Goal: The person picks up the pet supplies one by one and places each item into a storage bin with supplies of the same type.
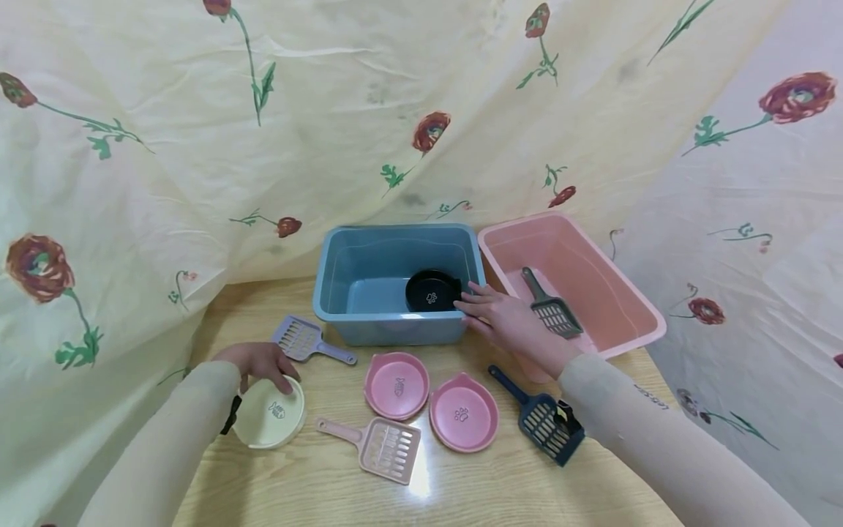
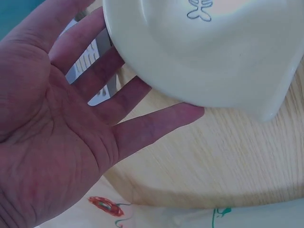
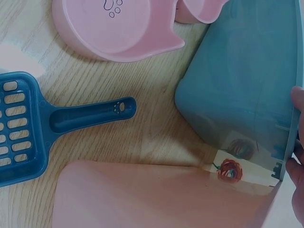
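Left hand [image 1: 262,364], lower left, fingers loosely straight against cream bowl [image 1: 266,419]; right hand [image 1: 508,316], centre right, extended over rim of blue tub [image 1: 402,331], apparently released. Black bowl [image 1: 431,282] already inside; dark-green scoop [image 1: 546,300] in pink tub [image 1: 586,267]. Still on table [image 1: 296,490]: two pink bowls [image 1: 396,386], three other scoops [image 1: 527,405].

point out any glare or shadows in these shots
Head view: bright glare on the wooden table beside the pink scoop; left wrist view: the left hand looks dim beside the paler cream bowl; right wrist view: shadow on the table between the blue bin and pink bin.
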Available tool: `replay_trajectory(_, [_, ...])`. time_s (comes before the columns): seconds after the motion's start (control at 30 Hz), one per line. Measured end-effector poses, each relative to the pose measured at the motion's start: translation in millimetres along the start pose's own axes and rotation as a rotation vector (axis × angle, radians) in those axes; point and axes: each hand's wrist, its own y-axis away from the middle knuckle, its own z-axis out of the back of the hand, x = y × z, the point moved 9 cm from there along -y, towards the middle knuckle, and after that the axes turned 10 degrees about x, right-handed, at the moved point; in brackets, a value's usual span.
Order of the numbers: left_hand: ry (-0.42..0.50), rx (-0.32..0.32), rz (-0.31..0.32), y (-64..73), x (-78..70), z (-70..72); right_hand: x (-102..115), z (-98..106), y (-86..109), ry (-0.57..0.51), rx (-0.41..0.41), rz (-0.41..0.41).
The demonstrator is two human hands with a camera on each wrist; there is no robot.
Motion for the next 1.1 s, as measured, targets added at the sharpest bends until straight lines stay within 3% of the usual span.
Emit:
replay_trajectory(0.23, [0.041, -0.022, -0.032, 0.0, 2.6, -2.2, 0.3, 1.6, -1.1, -0.002, 0.018, -0.015])
replay_trajectory(0.57, [0.068, -0.076, -0.001, -0.7, 16.9, -1.3, 1.9, 2.3, -3.0, -0.003, 0.029, -0.025])
replay_trajectory(0.83, [0.114, -0.110, -0.018, -0.6, 25.1, -5.6, 2.9, 3.0, -1.7, 0.003, 0.016, -0.010])
replay_trajectory(1.1, [0.081, -0.104, 0.016, 1.2, 26.4, -9.6, 1.8, 0.9, -1.0, 0.006, 0.011, 0.005])
